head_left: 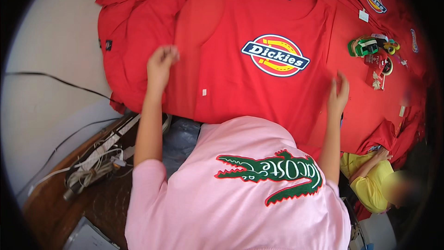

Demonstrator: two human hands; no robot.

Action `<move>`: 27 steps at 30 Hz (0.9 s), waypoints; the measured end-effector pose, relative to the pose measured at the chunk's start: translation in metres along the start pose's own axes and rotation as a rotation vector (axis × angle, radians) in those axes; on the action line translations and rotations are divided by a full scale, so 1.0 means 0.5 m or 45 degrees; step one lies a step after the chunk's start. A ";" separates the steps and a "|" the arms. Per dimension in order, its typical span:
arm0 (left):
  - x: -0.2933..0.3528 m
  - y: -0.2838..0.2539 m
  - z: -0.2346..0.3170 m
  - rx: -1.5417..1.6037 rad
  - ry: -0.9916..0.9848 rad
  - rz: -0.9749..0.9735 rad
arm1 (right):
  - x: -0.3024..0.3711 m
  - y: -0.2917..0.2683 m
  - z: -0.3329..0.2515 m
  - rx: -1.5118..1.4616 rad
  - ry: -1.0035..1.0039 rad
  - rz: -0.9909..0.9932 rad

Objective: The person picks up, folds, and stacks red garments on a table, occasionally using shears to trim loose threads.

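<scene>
A red T-shirt [263, 92] lies spread out before me, with a dark label at its neck and a round red, yellow and blue printed emblem [275, 56] on its chest. A small pale sticker [204, 92] shows near its lower left part. My left hand [162, 60] hovers left of the shirt, fingers loosely curled and slightly blurred, with nothing visible in them. Beyond the shirt's right edge is my right hand [340, 90], its fingers apart and empty. Both hands look raised over the red cloth.
More red shirts [136, 32] lie at the left, back and right. Green and red tape dispensers [365, 46] cluster at the right. At lower right is a person in yellow [370, 180], one hand at red cloth. Bundled cables [95, 169] lie on brown wood [55, 208] at lower left.
</scene>
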State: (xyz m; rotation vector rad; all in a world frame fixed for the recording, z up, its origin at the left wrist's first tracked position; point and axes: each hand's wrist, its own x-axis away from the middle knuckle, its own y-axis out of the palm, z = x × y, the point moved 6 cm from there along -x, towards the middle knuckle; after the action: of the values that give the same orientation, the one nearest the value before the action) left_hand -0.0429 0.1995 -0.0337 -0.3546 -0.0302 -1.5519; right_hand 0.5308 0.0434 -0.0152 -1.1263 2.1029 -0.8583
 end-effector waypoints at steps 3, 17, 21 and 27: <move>0.246 -0.050 -0.122 0.081 -0.201 0.230 | 0.223 -0.041 0.171 -0.209 0.375 0.072; 0.410 0.031 -0.257 0.387 -0.366 0.212 | 0.344 -0.087 0.125 -0.417 0.457 0.002; 0.418 0.036 -0.295 0.274 -0.546 0.096 | 0.358 -0.081 0.144 -0.493 0.336 0.042; 0.438 0.049 -0.200 -0.775 -0.014 0.309 | 0.454 -0.028 0.250 -1.136 1.014 -0.271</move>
State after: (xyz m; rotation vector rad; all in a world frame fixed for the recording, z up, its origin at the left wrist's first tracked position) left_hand -0.0328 -0.0376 -0.0810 -0.8140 0.4697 -1.2916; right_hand 0.5260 -0.1910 -0.1265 -1.6405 3.2494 -0.4641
